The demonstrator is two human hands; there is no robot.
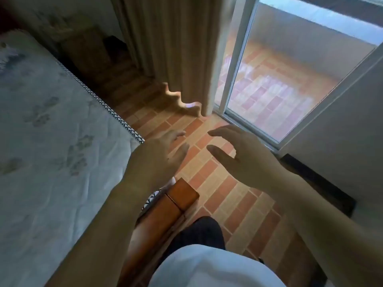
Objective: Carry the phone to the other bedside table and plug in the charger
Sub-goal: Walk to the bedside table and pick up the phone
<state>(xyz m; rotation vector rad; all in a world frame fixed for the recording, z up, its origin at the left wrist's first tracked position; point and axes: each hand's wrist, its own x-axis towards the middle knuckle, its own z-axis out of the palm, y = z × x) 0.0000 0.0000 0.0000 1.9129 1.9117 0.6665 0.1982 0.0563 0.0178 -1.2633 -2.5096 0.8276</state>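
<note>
Plainly we are between places: our left hand and right hand are both spread and hold nothing, out over the tiled floor at the bed's near right corner. We see neither phone nor charger, so we cannot describe how the phone looks. A dim counter stands far left by the curtain; we judge the next move is walking there and finding the phone

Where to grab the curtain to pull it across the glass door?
Pinch the curtain by its free right edge, beside the white door frame, coming from the glass side. It hangs in vertical folds, so the outermost fold should pinch easily.
</note>
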